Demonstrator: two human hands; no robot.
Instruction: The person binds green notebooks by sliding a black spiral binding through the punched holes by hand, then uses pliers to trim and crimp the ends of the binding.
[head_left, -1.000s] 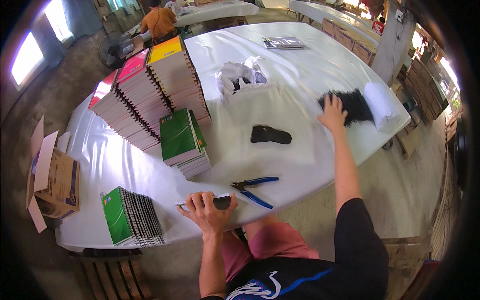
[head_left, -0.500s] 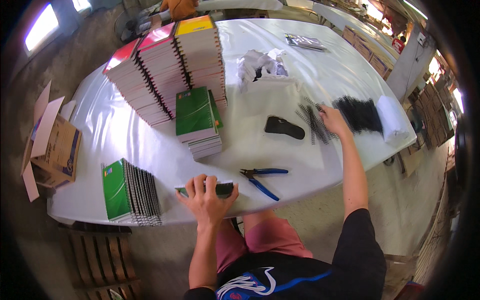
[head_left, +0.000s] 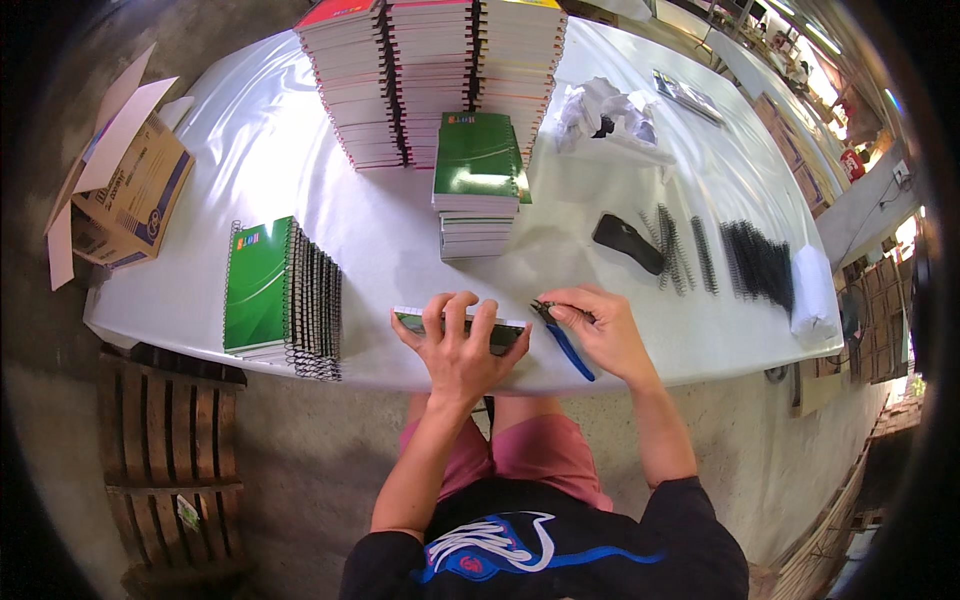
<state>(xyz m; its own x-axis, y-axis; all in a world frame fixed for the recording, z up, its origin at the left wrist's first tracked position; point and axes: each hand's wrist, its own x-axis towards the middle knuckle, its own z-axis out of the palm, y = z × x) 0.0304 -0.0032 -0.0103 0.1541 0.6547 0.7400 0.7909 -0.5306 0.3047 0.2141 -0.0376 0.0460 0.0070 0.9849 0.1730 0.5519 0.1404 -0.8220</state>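
My left hand grips a small green-covered notebook standing on edge near the table's front. Fingers arch over its top, and the thumb presses the right end. Just to the right, my right hand is closed in a pinch on what looks like a black spiral coil, mostly hidden by the fingers. Beneath that hand lie blue-handled pliers, one handle covered. Loose black coils rest to the right, beside a dense pile of them. Green notebooks with coils fitted stand stacked on the left.
Behind the hands is a stack of green-covered notebooks, with tall stacks of notebooks farther back. A black oblong object, crumpled white paper and a white roll lie rightward. An open carton sits far left.
My right hand has come back from the loose coils to the pliers beside the notebook. My left hand still holds the notebook. The whole view has shifted.
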